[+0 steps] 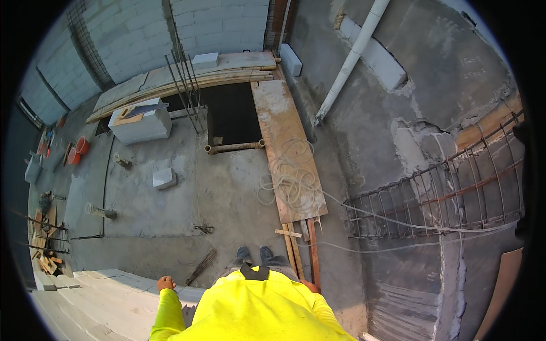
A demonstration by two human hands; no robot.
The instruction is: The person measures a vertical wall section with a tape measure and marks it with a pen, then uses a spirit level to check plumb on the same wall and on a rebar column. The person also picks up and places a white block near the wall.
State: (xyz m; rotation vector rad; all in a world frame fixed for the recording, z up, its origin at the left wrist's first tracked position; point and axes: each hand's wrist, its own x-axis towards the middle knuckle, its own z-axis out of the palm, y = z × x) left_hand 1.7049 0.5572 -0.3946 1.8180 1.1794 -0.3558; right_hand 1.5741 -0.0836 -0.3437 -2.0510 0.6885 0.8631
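Observation:
My left hand (166, 283) hangs out to the side at the end of a yellow sleeve, its fingers curled in and nothing visible in them. It is nearest to the stack of pale white blocks (114, 290) at the lower left; whether it touches them I cannot tell. My right hand (309, 286) shows only in part past my yellow shirt, its fingers hidden. Close to it, timber strips (314, 256) lie on the concrete floor. A bundle of thin rods (202, 267) lies between my left hand and my feet.
Ahead, a dark floor opening (233, 113) gapes beside upright rebar (185, 94). A plywood sheet (278, 113) carries a loosely coiled pale hose (293, 179). A rebar cage (438, 199) stands at the right. White blocks (142, 128), short pipe stubs (102, 211) and orange buckets (82, 145) are at the left.

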